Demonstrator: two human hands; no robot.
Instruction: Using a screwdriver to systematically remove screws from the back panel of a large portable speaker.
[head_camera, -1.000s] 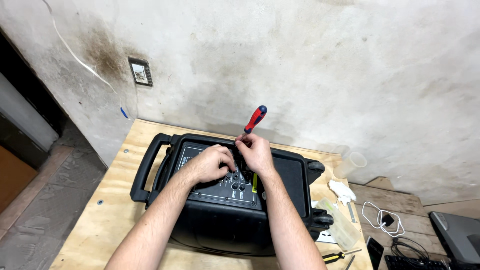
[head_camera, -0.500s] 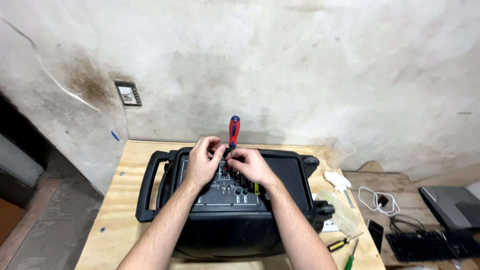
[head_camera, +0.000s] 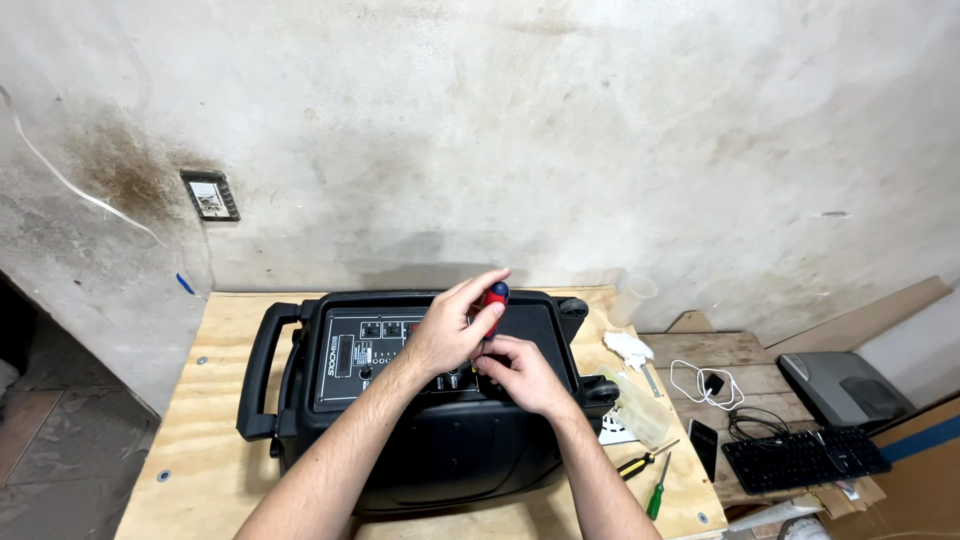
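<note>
A black portable speaker (head_camera: 450, 450) lies on its back on a plywood table (head_camera: 215, 400), control panel (head_camera: 365, 350) facing up and carry handle (head_camera: 262, 370) to the left. A red-handled screwdriver (head_camera: 496, 298) stands nearly upright over the panel's right part. My left hand (head_camera: 452, 335) wraps the handle from the left, fingertips over its top. My right hand (head_camera: 522, 375) sits just below, fingers pinched at the shaft near the panel. The tip is hidden behind the hands.
At the table's right edge lie a yellow screwdriver (head_camera: 640, 461), a green screwdriver (head_camera: 657, 492), a clear plastic bag (head_camera: 640, 405) and a plastic cup (head_camera: 634, 297). A lower bench holds a white cable (head_camera: 700, 380), phone (head_camera: 703, 440), keyboard (head_camera: 805, 458) and grey device (head_camera: 840, 385). A wall outlet (head_camera: 210, 195) is upper left.
The screwdriver went from tilted right to nearly upright. My left hand climbed from the panel onto the handle, and my right hand dropped from the handle to the shaft.
</note>
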